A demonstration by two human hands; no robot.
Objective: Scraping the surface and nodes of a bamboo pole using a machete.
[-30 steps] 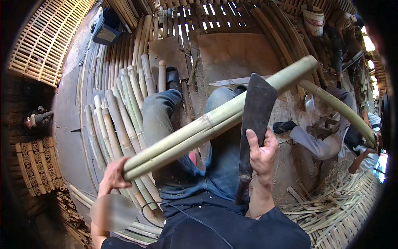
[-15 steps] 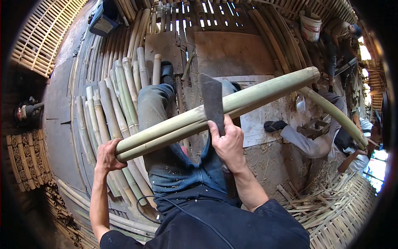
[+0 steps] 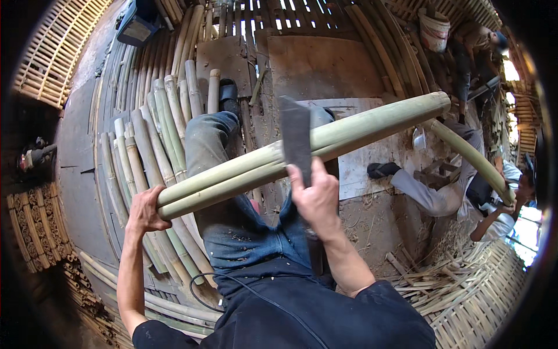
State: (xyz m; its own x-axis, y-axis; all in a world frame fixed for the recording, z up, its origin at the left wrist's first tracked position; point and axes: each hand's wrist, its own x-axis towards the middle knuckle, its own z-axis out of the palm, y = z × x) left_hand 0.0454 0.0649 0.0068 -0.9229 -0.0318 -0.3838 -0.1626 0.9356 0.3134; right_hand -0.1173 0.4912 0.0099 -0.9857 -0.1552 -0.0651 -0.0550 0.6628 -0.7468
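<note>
A pale green bamboo pole (image 3: 372, 129) slants across my lap, its near end low at the left and its far end up at the right. A lengthwise split line runs along its left part. My left hand (image 3: 146, 210) is closed round the near left end. In my right hand (image 3: 318, 199) is a machete with a broad dark blade (image 3: 296, 132), which stands upright across the middle of the pole. Its handle is mostly hidden by my fingers. Whether the edge is sunk into the bamboo I cannot tell.
Several cut bamboo poles (image 3: 152, 148) lie in rows on the left. At the right a co-worker in light trousers (image 3: 433, 195) holds another bamboo length (image 3: 469, 156). Bamboo strips (image 3: 442, 279) are piled at lower right. A white bucket (image 3: 434, 34) and a blue bin (image 3: 138, 26) stand farther back.
The pole's near end and my left hand have shifted slightly left. The machete stays at about the same place on the pole, and my right hand is a little lower.
</note>
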